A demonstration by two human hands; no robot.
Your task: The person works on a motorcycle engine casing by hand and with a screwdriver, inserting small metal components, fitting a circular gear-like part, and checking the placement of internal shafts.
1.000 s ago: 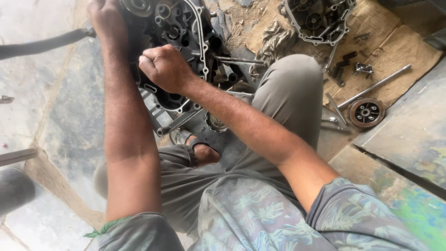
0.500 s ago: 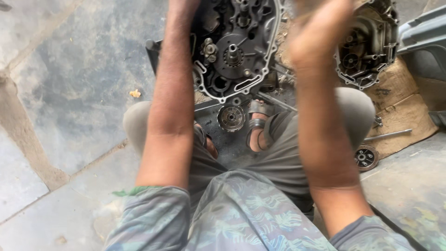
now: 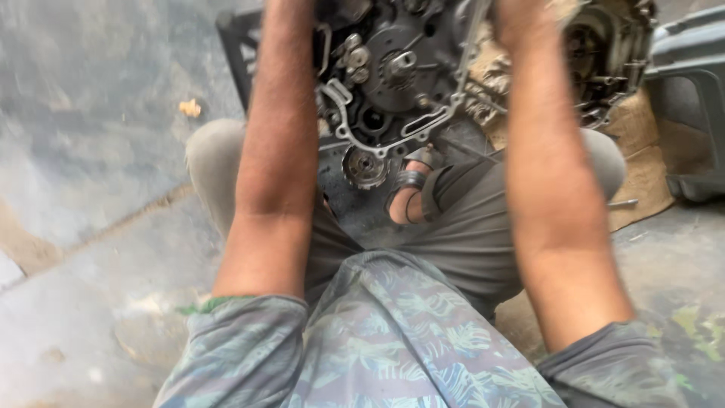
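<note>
Grey-green leaf-print shirt (image 3: 408, 340) fills 6 o'clock, both forearms running up from it toward 12. Grey trousers (image 3: 468, 227) next, knees spread, a sandalled foot (image 3: 408, 189) tucked between them. Beyond that, the open engine crankcase (image 3: 393, 83) sits just past the foot on the stone floor (image 3: 98, 151), gears and gasket edge facing up. Change vs a second ago: the right hand was then resting on the case near frame centre with the view off to one side; now the view is square over the case and both arms are stretched to its far edge. Left hand is cut off by the top of frame, so not visible. Right hand (image 3: 521, 19) only partly shows at 1 o'clock, against the case rim; grip of either hand I cannot tell. Reads to me as both hands taking the case at its far side, a two-handed hold rather than fine work. Second case half (image 3: 612, 53) at 2 o'clock on brown cardboard (image 3: 642, 166), dark plastic crate (image 3: 691, 113) at 3 o'clock.
</note>
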